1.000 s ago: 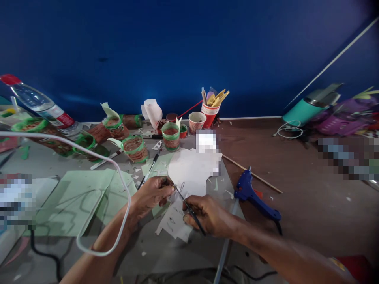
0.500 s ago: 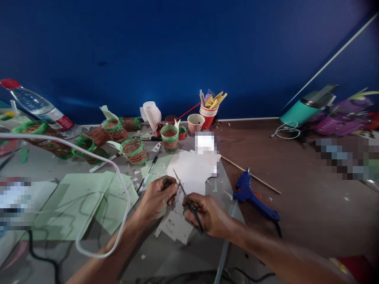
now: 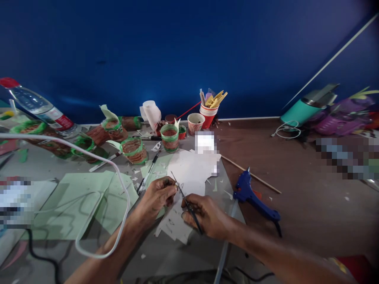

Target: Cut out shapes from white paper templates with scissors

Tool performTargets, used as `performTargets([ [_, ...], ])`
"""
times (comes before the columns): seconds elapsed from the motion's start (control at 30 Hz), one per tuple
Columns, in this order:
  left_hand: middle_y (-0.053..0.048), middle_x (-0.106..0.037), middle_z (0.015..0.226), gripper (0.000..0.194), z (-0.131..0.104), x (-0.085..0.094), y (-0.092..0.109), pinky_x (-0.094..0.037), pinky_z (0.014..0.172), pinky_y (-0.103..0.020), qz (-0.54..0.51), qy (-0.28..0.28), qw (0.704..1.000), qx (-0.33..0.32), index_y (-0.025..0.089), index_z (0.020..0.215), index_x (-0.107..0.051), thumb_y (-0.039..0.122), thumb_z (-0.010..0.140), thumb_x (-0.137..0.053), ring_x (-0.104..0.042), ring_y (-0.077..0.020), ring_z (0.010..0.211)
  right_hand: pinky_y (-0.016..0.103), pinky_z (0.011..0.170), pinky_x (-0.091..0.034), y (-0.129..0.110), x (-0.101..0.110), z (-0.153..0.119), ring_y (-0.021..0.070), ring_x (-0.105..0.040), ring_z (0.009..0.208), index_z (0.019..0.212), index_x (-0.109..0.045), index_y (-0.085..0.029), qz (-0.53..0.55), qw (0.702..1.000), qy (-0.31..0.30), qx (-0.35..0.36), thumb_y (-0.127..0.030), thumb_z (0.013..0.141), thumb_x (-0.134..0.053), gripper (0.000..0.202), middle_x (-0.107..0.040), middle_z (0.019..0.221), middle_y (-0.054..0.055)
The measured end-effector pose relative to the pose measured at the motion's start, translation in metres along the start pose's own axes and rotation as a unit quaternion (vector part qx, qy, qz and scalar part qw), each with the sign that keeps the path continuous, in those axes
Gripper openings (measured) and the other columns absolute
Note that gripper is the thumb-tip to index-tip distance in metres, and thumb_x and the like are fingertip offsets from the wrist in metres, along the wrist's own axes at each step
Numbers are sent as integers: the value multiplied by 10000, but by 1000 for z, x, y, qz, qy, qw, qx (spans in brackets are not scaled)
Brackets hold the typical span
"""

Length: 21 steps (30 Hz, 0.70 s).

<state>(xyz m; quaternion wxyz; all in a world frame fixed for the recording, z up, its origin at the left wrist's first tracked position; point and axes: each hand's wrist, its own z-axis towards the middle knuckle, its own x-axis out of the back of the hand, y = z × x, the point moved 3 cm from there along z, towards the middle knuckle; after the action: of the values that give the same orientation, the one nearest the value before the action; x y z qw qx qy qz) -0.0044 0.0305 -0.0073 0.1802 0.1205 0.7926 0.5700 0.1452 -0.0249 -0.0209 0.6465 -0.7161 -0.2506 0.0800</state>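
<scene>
In the lower middle of the head view, my left hand [image 3: 161, 194] is closed in a pinch, with a small white paper piece [image 3: 177, 184] at its fingertips. My right hand [image 3: 204, 215] grips black scissors [image 3: 189, 209], their narrow blades pointing up and left, right beside the left fingertips. Below both hands lie white paper sheets [image 3: 191, 165]; a lower one [image 3: 177, 225] bears small drawn marks. Green paper [image 3: 74, 201] spreads out to the left, and a pen [image 3: 149, 171] rests just beyond my left hand.
A blue glue gun [image 3: 251, 193] and a thin wooden stick [image 3: 266, 183] lie to the right. Brown-and-green decorated cups [image 3: 134, 150] stand behind, near a red cup of tools [image 3: 209, 118]. A white cable [image 3: 126, 189] loops over my left forearm. A bottle [image 3: 44, 108] leans at far left.
The scissors' tips have shifted slightly left and down, closer to the left fingertips. My right hand has moved a little left; the left hand has barely moved.
</scene>
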Motion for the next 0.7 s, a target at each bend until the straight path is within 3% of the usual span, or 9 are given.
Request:
performTargets([
  [0.47, 58, -386, 506, 115, -1, 2, 3, -287, 440, -206, 12, 15, 1000, 21, 163, 620, -493, 212, 680, -579, -358, -65, 446, 194, 453, -255, -6, 1, -1, 85, -335, 500, 782, -512, -181, -23, 1000, 7, 18, -296, 812, -532, 121, -366, 550, -56],
  [0.7, 70, -385, 509, 141, -2, -2, 2, -299, 436, -204, -54, -8, 998, 8, 156, 656, -515, 244, 715, -608, -362, -52, 421, 197, 447, -256, -7, -3, 0, 70, -310, 481, 810, -501, -166, 109, 994, 0, -12, -417, 795, -579, 263, -359, 552, -65],
])
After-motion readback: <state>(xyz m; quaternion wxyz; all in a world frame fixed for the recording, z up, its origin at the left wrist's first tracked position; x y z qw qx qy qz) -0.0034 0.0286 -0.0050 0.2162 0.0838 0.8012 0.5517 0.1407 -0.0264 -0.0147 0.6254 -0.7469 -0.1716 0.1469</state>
